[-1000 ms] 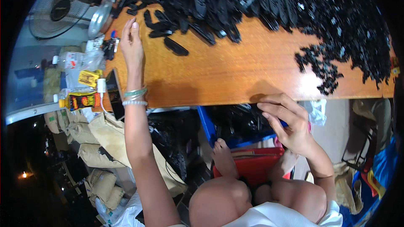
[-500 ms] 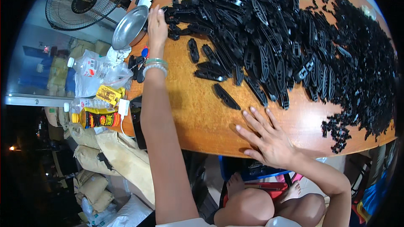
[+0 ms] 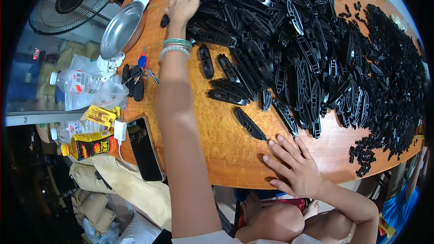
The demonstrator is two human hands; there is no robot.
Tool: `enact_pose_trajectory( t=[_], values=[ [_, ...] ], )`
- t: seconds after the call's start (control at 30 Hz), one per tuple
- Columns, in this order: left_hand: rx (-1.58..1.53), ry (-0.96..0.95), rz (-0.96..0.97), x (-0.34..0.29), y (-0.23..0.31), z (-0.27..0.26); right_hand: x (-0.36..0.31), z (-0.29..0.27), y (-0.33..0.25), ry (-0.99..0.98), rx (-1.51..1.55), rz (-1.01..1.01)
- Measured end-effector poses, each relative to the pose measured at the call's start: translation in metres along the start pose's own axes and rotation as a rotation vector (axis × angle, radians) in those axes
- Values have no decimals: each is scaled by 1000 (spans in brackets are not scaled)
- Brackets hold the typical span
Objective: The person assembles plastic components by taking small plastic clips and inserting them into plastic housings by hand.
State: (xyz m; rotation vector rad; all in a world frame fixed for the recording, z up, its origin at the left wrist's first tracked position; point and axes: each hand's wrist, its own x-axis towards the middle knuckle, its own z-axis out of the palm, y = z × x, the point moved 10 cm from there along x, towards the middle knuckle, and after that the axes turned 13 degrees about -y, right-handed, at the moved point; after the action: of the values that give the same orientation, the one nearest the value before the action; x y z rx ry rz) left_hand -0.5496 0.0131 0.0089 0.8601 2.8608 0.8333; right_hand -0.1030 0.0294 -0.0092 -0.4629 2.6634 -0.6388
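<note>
My left hand (image 3: 184, 8) reaches over the far left end of a big heap of long black plastic parts (image 3: 294, 58). Its fingers are apart and bent a little, touching parts at the heap's edge; what lies under the palm is hidden. A bracelet and a green bangle circle that wrist. Near the table's front edge, my right hand (image 3: 296, 167) rests palm down with spread fingers, holding nothing. Its fingertips lie close to a single curved black part (image 3: 250, 124) and the tips of others at the heap's near side.
Small black pieces (image 3: 393, 86) form a second heap at right. Along the left side of the wooden table (image 3: 217, 153) are a metal bowl (image 3: 122, 29), keys (image 3: 135, 79), a phone (image 3: 145, 149), bottles (image 3: 90, 144) and plastic bags. A fan (image 3: 70, 0) stands beyond.
My left hand has moved rightward and farther onto the heap's left end, its fingers now spread wider. My right hand stays flat on the table. The view has shifted, showing the whole phone.
</note>
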Motion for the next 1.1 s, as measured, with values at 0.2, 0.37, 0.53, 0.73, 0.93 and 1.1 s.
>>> enact_pose_trajectory(
  t=[0.2,0.37,0.53,0.73,0.93,1.1],
  values=[
    [-5,-23,200,-30,77,38,-4,-5,-3,98,45,-25],
    [-186,8,287,-67,115,51,-23,-8,-24,255,-185,-137],
    [-248,61,383,-96,139,52,-24,-10,-23,396,-198,-110],
    [-212,92,407,-100,159,48,-26,-9,-45,393,-294,-346],
    [-170,141,367,-131,161,52,-19,7,-46,342,-320,-316],
    [-609,-129,343,-160,152,48,-23,5,-42,401,-316,-318]
  ],
)
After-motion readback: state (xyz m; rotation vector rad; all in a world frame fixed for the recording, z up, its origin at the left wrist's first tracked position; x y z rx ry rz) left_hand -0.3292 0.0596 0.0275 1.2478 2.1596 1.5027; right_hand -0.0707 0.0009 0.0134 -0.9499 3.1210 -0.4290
